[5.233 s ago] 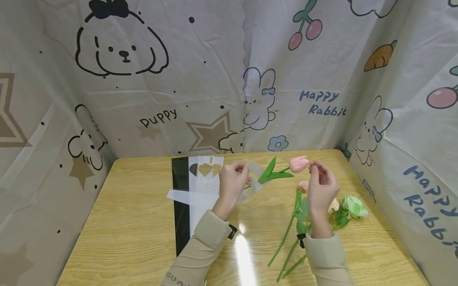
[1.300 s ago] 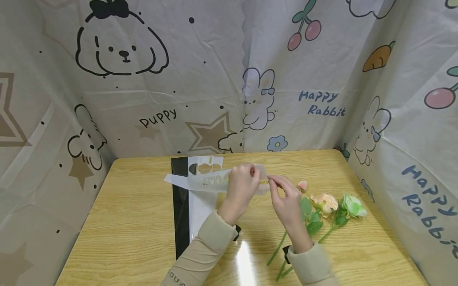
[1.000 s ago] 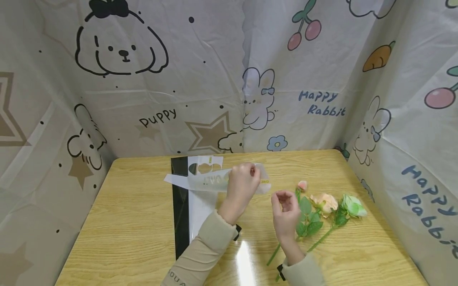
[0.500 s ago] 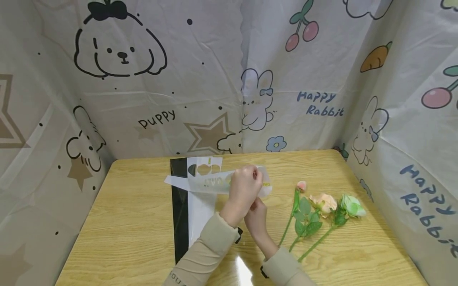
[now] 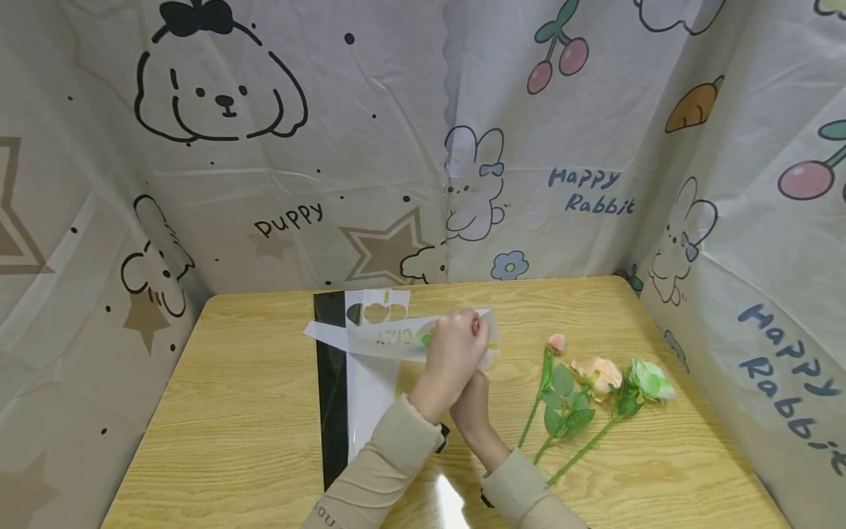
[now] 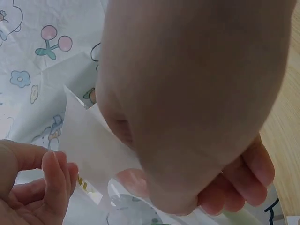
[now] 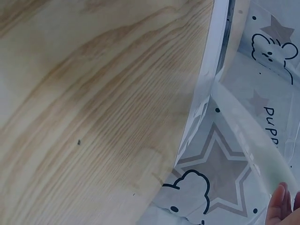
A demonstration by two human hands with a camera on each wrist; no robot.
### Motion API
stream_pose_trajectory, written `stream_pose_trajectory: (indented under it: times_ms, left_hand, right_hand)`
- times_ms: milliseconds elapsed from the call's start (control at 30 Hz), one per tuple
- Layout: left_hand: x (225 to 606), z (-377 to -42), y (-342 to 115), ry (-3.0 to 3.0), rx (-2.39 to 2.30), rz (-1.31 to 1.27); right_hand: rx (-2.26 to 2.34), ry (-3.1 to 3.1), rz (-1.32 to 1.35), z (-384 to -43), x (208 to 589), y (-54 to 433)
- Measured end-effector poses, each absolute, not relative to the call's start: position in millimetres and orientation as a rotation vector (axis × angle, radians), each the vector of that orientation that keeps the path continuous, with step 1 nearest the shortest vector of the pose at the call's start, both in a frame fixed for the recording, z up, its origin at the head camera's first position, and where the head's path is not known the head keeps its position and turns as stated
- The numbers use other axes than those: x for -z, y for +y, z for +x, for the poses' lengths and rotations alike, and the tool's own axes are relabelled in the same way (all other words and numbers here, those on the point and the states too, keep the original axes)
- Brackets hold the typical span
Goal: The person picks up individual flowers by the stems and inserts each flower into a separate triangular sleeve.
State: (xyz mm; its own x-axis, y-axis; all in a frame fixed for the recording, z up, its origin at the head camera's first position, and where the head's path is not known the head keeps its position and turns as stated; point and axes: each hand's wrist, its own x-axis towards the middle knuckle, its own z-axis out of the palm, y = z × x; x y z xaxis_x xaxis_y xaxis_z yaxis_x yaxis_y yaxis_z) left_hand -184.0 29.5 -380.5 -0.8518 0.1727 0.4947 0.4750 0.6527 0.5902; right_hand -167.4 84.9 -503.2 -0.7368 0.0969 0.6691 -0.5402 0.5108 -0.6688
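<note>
A translucent flower wrapping film [image 5: 377, 338] with printed lettering stretches leftwards from my left hand [image 5: 456, 353], which grips it near its right end. Green leaf colour [image 5: 426, 340] shows through the film beside the knuckles; the tulip's bloom is hidden. Tucked below and partly behind the left hand is my right hand [image 5: 472, 404]. In the left wrist view, the thumb and fingertips of the right hand [image 6: 37, 187] meet at the edge of the film [image 6: 93, 140], seeming to pinch its corner. The right wrist view catches a few fingertips [image 7: 282, 201] against the film [image 7: 248, 136].
To the right lie a small pink bud [image 5: 557, 343], a peach rose [image 5: 598, 376] and a green rose [image 5: 653, 380], stems towards the front. A black and white sheet [image 5: 333, 404] lies left of centre on the wooden table [image 5: 231, 411]. Printed cloth [image 5: 370, 147] surrounds the table.
Earlier the pink tulip lay visible on the film; now the film covers it. My right hand has let go of the film's right end and come down and left beneath the left hand.
</note>
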Motion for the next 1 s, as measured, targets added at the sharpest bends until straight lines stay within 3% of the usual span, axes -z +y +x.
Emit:
stream_pose_trajectory:
  times_ms: [267,500,633,1000]
  left_hand:
    - [377,-195,15,-2.468,1.139,-0.546]
    - [400,-245,-23,-2.713,1.231,-0.565]
    - [418,-270,-43,-3.003,1.262,-0.682]
    - [458,-293,-73,-3.120,1.318,-1.077]
  right_hand:
    - [-1.367,-2.058,0.394,-170,503,84]
    - [-1.424,-2.032,0.485,-162,482,82]
    - [-1.381,-1.994,0.535,-173,507,87]
    - [-1.412,-1.995,0.586,-171,508,88]
